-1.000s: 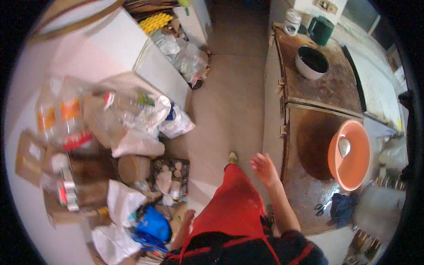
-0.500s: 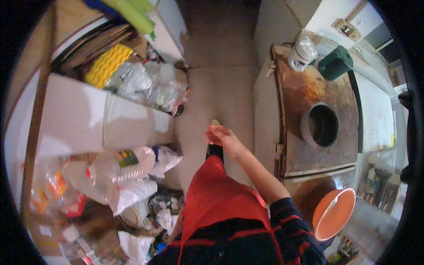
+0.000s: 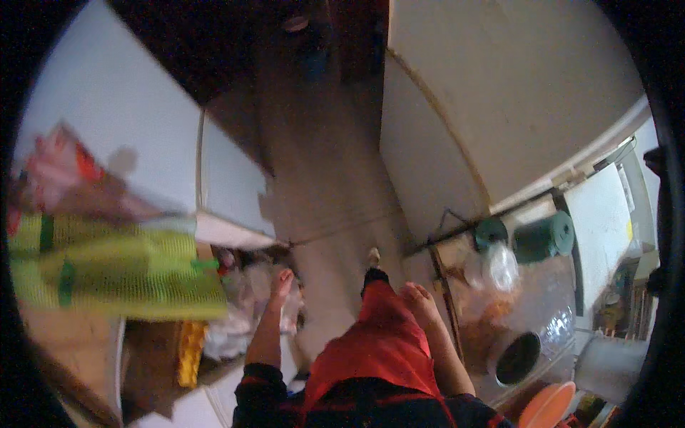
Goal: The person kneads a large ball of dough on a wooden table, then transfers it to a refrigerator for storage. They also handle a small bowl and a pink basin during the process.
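My left hand (image 3: 282, 284) hangs low on the left, in front of a heap of clear plastic bags (image 3: 242, 332). Its fingers are blurred, but it looks loosely open with nothing visible in it. My right hand (image 3: 421, 302) is beside the red apron (image 3: 374, 335), close to the side of the counter (image 3: 471, 314). That hand too is loose and seems empty, its fingers pointing forward. One shoe (image 3: 374, 257) shows ahead of the apron on the grey floor.
A floor passage (image 3: 328, 164) runs ahead between white cabinets (image 3: 239, 171) and a pale tall unit (image 3: 514, 100). Green netting (image 3: 114, 267) lies at left. Counter at right holds green rolls (image 3: 544, 237), a plastic-wrapped item (image 3: 499, 267), a dark pot (image 3: 517, 359); nearby, an orange basin (image 3: 548, 406).
I have moved forward along the passage; the counter, pot and basin now sit lower in view. My left hand has come into sight, and my right hand has swung back beside the apron.
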The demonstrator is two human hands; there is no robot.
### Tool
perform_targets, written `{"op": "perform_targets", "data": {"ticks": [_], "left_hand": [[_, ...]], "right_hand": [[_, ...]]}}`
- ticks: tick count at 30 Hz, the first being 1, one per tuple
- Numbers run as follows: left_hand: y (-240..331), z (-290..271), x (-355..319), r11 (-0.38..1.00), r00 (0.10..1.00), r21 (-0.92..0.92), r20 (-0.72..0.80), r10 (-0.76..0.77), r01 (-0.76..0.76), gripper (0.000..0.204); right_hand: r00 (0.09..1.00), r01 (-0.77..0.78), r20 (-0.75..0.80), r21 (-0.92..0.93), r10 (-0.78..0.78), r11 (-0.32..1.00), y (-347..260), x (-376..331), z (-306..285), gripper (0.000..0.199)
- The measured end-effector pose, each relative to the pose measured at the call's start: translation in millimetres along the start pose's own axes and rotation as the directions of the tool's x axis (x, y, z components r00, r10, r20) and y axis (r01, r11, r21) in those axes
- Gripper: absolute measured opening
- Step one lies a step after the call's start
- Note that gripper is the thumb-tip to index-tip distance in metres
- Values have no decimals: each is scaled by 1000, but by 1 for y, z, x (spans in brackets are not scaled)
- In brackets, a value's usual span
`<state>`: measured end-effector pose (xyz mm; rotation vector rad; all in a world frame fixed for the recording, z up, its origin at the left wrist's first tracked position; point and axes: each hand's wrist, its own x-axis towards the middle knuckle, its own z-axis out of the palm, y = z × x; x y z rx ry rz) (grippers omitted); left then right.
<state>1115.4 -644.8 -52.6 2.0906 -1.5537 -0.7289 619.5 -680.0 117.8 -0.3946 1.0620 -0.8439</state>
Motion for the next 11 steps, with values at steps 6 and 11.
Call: {"op": "perform_targets", "data": {"ticks": [6,11], "left_hand": [[55,-40,230,920,996,-387,-45,-79,55,29],[51,-71,251,910,905,412,364,-220,56,31]], "right_hand": [[993,7,122,-106,6,994,-68,223,86,36],[907,324,345,-206,-241,923,-172,354,190,38]]}}
